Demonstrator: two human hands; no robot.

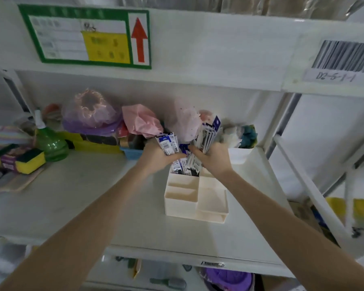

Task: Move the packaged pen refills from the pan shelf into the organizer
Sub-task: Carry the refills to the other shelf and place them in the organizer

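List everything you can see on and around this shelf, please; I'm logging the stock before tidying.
Organizer: one, cream, compartmented, on the shelf's right half.
Pen refill packs: several, white and blue, in both hands; more stand in the organizer's rear compartment.
Spray bottle: one, green, left.
Sponges: a packaged stack, yellow and dark green, far left.
Plastic bags: pink and purple, bunched along the back.
Basket: one, blue, behind the left hand.
Shelf label: one, green-bordered, red arrow, upper beam.
Barcode sticker: one, upper right.
Left hand: grips packs.
Right hand: grips packs.
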